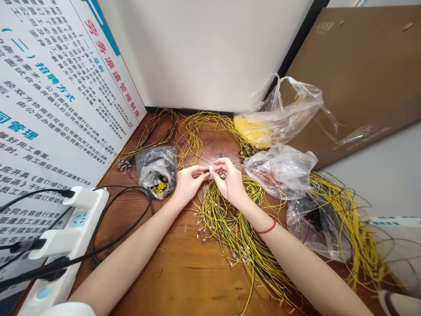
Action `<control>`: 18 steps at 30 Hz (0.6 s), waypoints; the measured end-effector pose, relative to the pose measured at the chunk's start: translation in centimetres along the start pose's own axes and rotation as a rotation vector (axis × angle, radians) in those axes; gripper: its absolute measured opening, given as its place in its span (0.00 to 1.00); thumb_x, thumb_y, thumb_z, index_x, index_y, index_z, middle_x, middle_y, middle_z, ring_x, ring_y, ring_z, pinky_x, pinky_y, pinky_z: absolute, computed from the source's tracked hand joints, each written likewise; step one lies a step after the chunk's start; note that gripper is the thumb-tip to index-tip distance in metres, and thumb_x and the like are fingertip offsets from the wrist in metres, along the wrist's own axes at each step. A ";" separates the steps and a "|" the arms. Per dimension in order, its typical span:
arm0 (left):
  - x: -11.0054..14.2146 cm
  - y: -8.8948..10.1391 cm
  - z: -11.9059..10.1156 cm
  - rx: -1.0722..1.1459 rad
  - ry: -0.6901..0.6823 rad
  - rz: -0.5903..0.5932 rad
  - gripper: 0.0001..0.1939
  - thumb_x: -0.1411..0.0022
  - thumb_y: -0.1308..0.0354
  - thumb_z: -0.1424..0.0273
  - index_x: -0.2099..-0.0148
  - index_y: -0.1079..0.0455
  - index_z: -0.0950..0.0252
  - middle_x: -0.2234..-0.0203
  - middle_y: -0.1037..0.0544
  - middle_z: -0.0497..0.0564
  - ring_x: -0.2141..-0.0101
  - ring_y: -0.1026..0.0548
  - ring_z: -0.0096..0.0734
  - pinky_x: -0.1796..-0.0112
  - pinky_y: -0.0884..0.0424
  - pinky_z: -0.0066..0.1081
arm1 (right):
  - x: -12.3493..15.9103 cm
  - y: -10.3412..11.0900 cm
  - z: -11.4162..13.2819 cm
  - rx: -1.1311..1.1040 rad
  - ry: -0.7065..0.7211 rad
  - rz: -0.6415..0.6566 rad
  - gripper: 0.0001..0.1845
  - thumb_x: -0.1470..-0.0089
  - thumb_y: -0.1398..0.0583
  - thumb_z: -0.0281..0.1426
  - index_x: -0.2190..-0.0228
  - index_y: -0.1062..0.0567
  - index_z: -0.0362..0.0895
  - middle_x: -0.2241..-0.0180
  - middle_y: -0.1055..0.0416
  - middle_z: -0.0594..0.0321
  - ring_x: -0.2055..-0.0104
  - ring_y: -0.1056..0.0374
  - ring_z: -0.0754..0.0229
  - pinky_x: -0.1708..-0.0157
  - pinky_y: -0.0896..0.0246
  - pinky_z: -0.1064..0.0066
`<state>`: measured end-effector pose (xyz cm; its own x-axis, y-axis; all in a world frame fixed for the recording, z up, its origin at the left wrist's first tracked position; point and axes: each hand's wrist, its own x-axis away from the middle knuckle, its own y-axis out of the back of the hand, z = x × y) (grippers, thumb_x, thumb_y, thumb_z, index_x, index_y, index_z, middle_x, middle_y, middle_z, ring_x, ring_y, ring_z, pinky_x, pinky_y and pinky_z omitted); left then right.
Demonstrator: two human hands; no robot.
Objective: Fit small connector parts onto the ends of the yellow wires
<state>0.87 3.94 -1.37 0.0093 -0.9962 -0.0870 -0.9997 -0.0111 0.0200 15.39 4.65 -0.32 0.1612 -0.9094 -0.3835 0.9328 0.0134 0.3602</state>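
Observation:
My left hand [190,181] pinches a small black piece [207,171] between thumb and forefinger. Facing it, my right hand [228,180] grips a small whitish connector [211,167] with its fingertips, and the two parts meet or nearly touch. Thin wires run out from around my fingers. Below my hands spreads a large bundle of yellow and black wires [226,219], many with small white ends. Just left of my left hand stands a grey plastic bag [157,160] with yellow and black pieces inside.
A clear bag of yellow parts [256,129] and another plastic bag [283,169] lie at right. More wires [355,228] hang at the table's right side. A power strip [80,232] with a black cable [131,237] stands left. A brown board [358,79] leans behind.

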 end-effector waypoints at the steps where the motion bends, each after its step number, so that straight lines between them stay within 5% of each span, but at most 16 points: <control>1: 0.1 0.0 0.0 -0.022 -0.014 -0.005 0.10 0.52 0.35 0.70 0.64 0.22 0.67 0.68 0.17 0.55 0.67 0.19 0.38 0.60 0.21 0.38 | 0.0 0.0 -0.1 0.002 0.010 0.015 0.11 0.49 0.42 0.26 0.63 0.36 0.46 0.72 0.28 0.65 0.70 0.29 0.61 0.66 0.33 0.66; 7: 0.3 0.0 -0.1 -0.127 -0.077 -0.003 0.09 0.50 0.36 0.71 0.63 0.22 0.66 0.67 0.17 0.54 0.66 0.19 0.37 0.58 0.22 0.38 | -0.1 0.2 -0.3 0.015 0.069 0.083 0.11 0.48 0.45 0.25 0.62 0.39 0.47 0.72 0.31 0.65 0.70 0.31 0.62 0.66 0.34 0.66; 18: 0.3 0.1 0.0 -0.124 -0.086 0.019 0.10 0.50 0.37 0.71 0.63 0.22 0.68 0.68 0.17 0.55 0.67 0.19 0.37 0.59 0.22 0.37 | 0.4 -0.3 -0.5 0.128 0.145 -0.001 0.08 0.47 0.46 0.27 0.63 0.39 0.46 0.71 0.33 0.64 0.71 0.34 0.63 0.68 0.35 0.68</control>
<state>0.74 3.67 -1.40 -0.0170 -0.9853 -0.1701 -0.9894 -0.0080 0.1449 15.33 4.52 -1.00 0.2132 -0.8400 -0.4990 0.8859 -0.0491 0.4612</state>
